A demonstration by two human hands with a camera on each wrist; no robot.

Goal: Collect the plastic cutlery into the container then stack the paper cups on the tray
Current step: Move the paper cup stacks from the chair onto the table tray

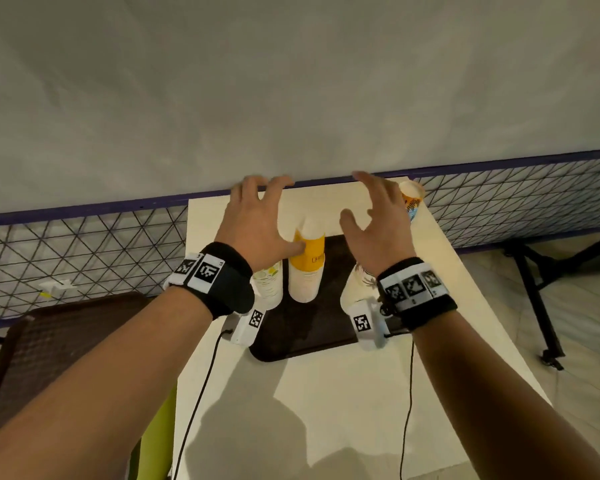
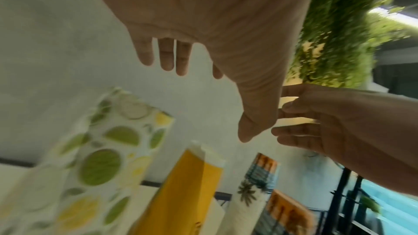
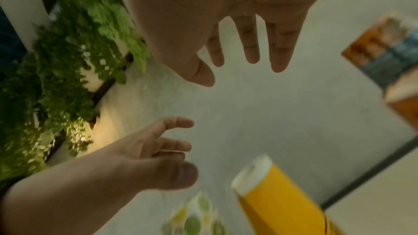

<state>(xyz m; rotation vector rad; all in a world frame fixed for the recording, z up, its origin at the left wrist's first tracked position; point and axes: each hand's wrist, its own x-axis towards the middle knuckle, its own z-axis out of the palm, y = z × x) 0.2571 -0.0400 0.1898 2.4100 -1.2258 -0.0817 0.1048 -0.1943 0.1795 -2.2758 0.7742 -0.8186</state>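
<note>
Three upside-down stacks of paper cups stand on the dark tray (image 1: 302, 337): a lime-and-lemon patterned stack (image 1: 268, 285) (image 2: 101, 149) (image 3: 194, 217), a yellow stack (image 1: 307, 268) (image 2: 187, 185) (image 3: 278, 197) and a palm-print stack (image 1: 361, 282) (image 2: 251, 194). An orange-and-blue cup (image 1: 411, 199) (image 2: 289, 215) (image 3: 389, 56) sits at the table's far right corner. My left hand (image 1: 257, 202) (image 2: 192, 60) hovers over the lime and yellow stacks, fingers spread and empty. My right hand (image 1: 371, 202) (image 3: 237, 56) hovers over the palm-print stack, also spread and empty.
The white table (image 1: 326, 410) is narrow, with a wire mesh fence (image 1: 84, 244) and a grey wall behind it. A brown chair (image 1: 49, 341) stands at the left and black stand legs (image 1: 534, 289) at the right. Wrist cables trail over the tabletop.
</note>
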